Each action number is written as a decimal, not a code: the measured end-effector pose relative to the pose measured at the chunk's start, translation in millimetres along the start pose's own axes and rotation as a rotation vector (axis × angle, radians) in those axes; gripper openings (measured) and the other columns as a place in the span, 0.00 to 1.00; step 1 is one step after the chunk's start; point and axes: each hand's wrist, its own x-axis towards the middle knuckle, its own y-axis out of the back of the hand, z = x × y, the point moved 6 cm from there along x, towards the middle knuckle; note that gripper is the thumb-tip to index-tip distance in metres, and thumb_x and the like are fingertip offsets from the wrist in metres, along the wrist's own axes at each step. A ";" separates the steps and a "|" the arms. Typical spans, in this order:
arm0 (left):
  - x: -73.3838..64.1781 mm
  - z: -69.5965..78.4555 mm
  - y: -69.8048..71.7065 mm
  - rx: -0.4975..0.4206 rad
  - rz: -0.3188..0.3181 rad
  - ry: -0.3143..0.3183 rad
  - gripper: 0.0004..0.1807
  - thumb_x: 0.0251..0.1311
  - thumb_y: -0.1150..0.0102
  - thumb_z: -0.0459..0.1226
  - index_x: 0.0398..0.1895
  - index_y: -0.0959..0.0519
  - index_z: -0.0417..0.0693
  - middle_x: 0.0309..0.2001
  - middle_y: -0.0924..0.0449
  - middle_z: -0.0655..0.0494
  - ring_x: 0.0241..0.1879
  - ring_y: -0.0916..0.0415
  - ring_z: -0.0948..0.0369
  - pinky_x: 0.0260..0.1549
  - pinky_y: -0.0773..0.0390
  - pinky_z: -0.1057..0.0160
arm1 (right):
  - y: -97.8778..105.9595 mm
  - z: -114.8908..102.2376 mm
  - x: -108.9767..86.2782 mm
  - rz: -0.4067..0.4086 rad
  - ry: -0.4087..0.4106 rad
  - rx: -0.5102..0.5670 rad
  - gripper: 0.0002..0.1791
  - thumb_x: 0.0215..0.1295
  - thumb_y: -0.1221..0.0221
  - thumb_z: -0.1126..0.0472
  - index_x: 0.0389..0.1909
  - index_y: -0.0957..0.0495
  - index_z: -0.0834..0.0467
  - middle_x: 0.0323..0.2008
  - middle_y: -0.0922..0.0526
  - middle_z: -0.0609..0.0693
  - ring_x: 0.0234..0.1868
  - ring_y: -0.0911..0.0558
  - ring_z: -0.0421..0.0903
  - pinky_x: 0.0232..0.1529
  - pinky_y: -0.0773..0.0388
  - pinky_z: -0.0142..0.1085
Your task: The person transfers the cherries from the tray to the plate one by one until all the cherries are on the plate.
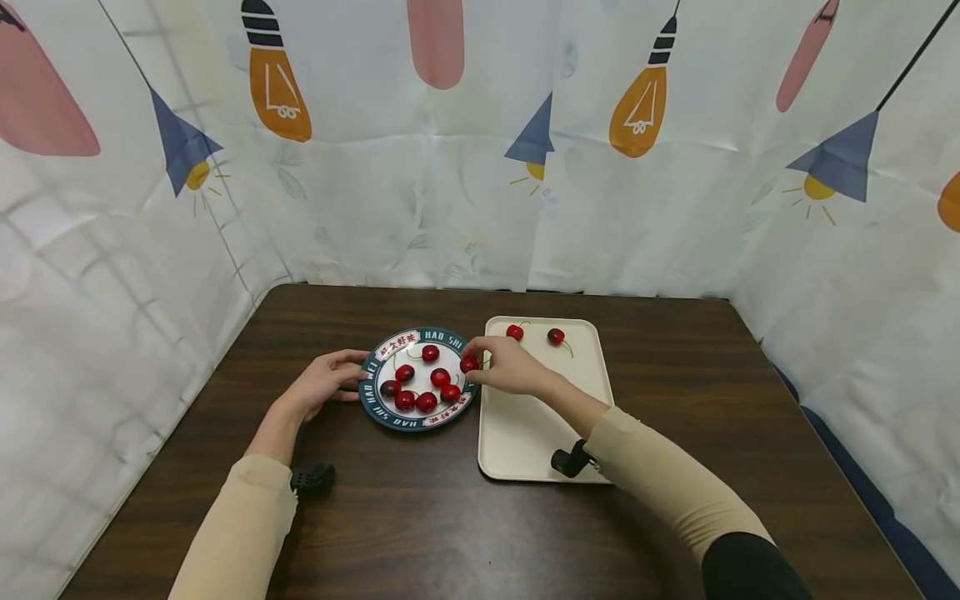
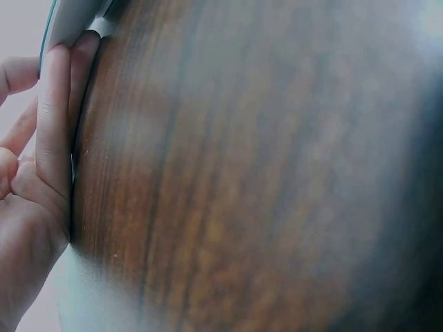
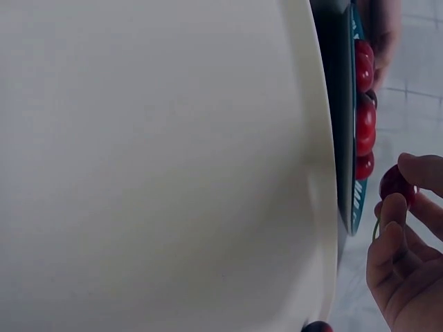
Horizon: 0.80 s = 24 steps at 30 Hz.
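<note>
My left hand [image 1: 322, 387] holds the left rim of a round plate [image 1: 401, 422] with a dark blue-green lettered border. In the left wrist view, fingers [image 2: 54, 114] reach under the raised plate edge [image 2: 69, 21], close to the tabletop. Several red cherries [image 1: 426, 402] lie in the plate's white middle. Over the plate's right rim, my right hand [image 1: 510, 367] pinches one dark red cherry [image 3: 396, 187] between thumb and fingertips, its green stem hanging down. The cherry is above the plate rim, apart from the other cherries.
A cream rectangular tray [image 1: 517, 442] lies right of the plate, under my right forearm. At its far end rest two stemmed cherries, a red one [image 1: 515, 332] and a darker one [image 1: 556, 337]. A patterned curtain [image 1: 450, 208] stands behind the dark wooden table [image 1: 420, 517].
</note>
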 end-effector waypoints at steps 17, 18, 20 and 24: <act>-0.2 -1.4 0.5 -0.004 0.000 -0.001 0.31 0.75 0.44 0.41 0.76 0.36 0.39 0.64 0.28 0.36 0.49 0.19 0.54 0.46 0.15 0.59 | -18.4 -17.3 10.2 -0.051 0.036 0.004 0.20 0.67 0.32 0.60 0.58 0.19 0.59 0.51 0.15 0.51 0.50 0.20 0.46 0.51 0.21 0.33; -0.3 -1.2 0.3 -0.004 -0.001 -0.003 0.31 0.75 0.44 0.41 0.76 0.36 0.39 0.64 0.28 0.36 0.49 0.19 0.54 0.46 0.15 0.59 | -19.3 -18.8 10.9 -0.053 0.038 0.004 0.20 0.67 0.32 0.60 0.58 0.19 0.59 0.51 0.15 0.51 0.50 0.20 0.46 0.51 0.21 0.33; -0.3 -1.0 0.3 -0.005 -0.003 -0.006 0.31 0.75 0.44 0.41 0.76 0.36 0.39 0.64 0.28 0.36 0.49 0.19 0.54 0.46 0.15 0.59 | -21.0 -21.5 12.6 -0.055 0.045 0.002 0.19 0.67 0.32 0.60 0.57 0.19 0.59 0.50 0.15 0.51 0.48 0.20 0.47 0.48 0.21 0.32; -0.8 0.4 0.0 -0.003 -0.004 -0.014 0.31 0.75 0.44 0.41 0.76 0.35 0.39 0.63 0.27 0.36 0.49 0.19 0.54 0.46 0.15 0.59 | -23.9 -26.9 14.5 -0.059 0.049 0.007 0.19 0.67 0.32 0.60 0.57 0.19 0.58 0.49 0.16 0.49 0.43 0.21 0.45 0.44 0.22 0.32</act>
